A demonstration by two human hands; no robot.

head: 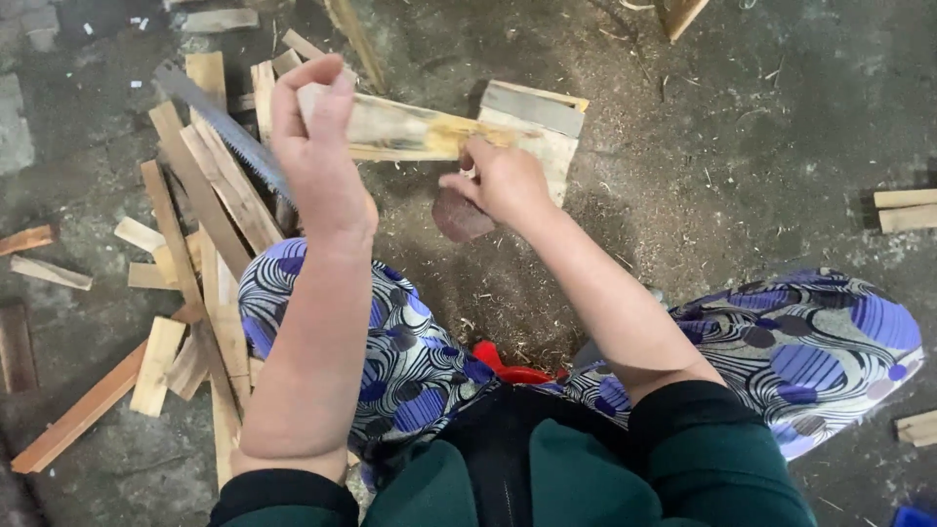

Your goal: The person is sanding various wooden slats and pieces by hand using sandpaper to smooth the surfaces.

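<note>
Here left hand [317,146] grips wood strip [410,127], right hand [498,181] pinches sandpaper [459,217], saw [224,127] beside

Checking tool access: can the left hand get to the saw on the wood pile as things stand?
Probably yes. The saw lies bare on top of the wood pile, right beside the left hand, with nothing over its blade. But that hand is gripping the wooden strip, so it would need to let go first.

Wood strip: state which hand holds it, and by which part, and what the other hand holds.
The left hand grips the wood strip by its left end. The right hand pinches a sandpaper piece by its top edge, against the strip.
</note>
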